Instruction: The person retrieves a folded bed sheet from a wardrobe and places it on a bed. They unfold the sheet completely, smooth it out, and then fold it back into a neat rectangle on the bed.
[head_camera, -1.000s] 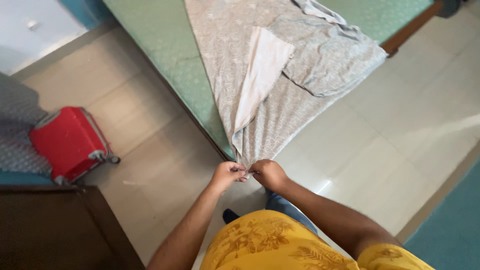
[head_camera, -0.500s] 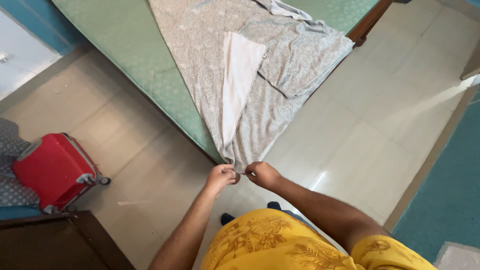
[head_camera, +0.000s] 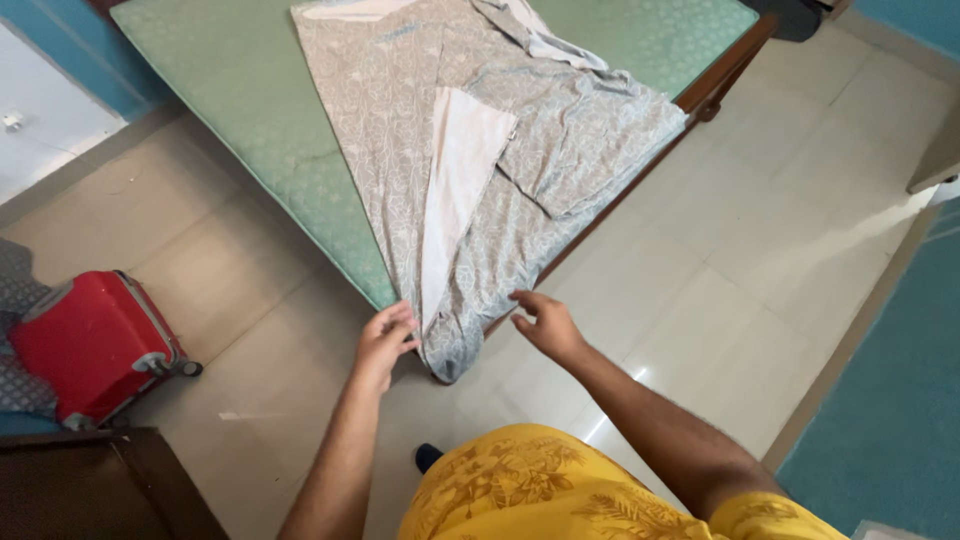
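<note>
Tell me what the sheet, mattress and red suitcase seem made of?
Sheet: thin woven cloth, probably cotton; matte, it creases and folds softly. Mattress: green fabric cover with a quilted-looking pattern; filling hidden. Suitcase: apparently hard plastic; smooth, slightly glossy ribbed shell.

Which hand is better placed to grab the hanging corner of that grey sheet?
Probably the left hand: its fingers touch the grey sheet beside the drooping corner. The right hand hovers open, apart from the cloth.

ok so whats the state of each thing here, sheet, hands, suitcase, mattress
patterned sheet: spread on the mattress, crumpled, corner hanging over the edge, pale underside folded up
left hand: open, touching the sheet's hanging corner
right hand: open, beside the sheet, holding nothing
red suitcase: closed, lying on the floor
green mattress: partly covered
</note>
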